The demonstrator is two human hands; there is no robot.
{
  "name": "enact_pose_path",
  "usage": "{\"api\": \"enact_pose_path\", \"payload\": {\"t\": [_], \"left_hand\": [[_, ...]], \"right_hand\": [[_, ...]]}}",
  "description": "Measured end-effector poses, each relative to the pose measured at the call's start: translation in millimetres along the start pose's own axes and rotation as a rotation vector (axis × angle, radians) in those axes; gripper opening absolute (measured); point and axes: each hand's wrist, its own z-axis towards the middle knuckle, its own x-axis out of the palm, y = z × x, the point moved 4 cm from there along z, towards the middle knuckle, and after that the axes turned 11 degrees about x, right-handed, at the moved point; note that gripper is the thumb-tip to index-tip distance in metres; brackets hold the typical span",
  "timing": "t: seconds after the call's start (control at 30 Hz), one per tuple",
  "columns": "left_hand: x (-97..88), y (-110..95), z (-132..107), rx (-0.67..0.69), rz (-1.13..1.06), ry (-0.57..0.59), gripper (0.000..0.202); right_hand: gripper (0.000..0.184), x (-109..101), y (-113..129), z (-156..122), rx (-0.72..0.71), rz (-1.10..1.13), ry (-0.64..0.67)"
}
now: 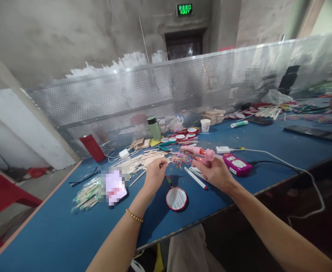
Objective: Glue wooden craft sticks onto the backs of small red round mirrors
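My right hand (214, 174) is wrapped round the grip of a pink glue gun (197, 151), its nozzle pointing left over a heap of coloured rubber bands (180, 159). My left hand (156, 172) is raised beside the heap, thumb and fingers pinched together; whatever they hold is too small to make out. Between my hands and nearer to me lies a small round mirror (176, 198) with a red rim and a short handle pointing away. White marker pens (195, 178), one red-tipped, lie beside my right hand. Wooden sticks (146, 160) are spread behind my left hand.
A phone (115, 187) and bagged sticks (86, 196) lie at left. A red bottle (92, 148), green bottle (154, 129), red-rimmed discs (180, 136) and paper cup (205, 125) stand farther back. A magenta box (237, 164) with cables is at right. A perforated metal screen (120, 94) bounds the table.
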Motion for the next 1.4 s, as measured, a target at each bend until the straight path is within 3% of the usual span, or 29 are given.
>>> {"api": "enact_pose_path", "payload": {"t": [0.13, 0.27, 0.87, 1.4], "left_hand": [[-1.5, 7.6, 0.8, 0.002, 0.016, -0.034, 0.009], [-2.3, 5.5, 0.4, 0.021, 0.049, -0.052, 0.010], [-9.5, -17.9, -4.1, 0.204, 0.298, 0.002, 0.014], [-9.4, -20.5, -4.1, 0.211, 0.339, 0.059, 0.016]], "right_hand": [[0.040, 21.7, -8.4, -4.7, 0.156, 0.127, 0.195], [0.045, 29.1, -13.2, -6.0, 0.192, 0.191, 0.287], [0.050, 34.9, -36.5, -6.8, 0.157, 0.146, 0.276], [0.047, 34.5, -37.6, -6.5, 0.144, 0.061, 0.295]]}}
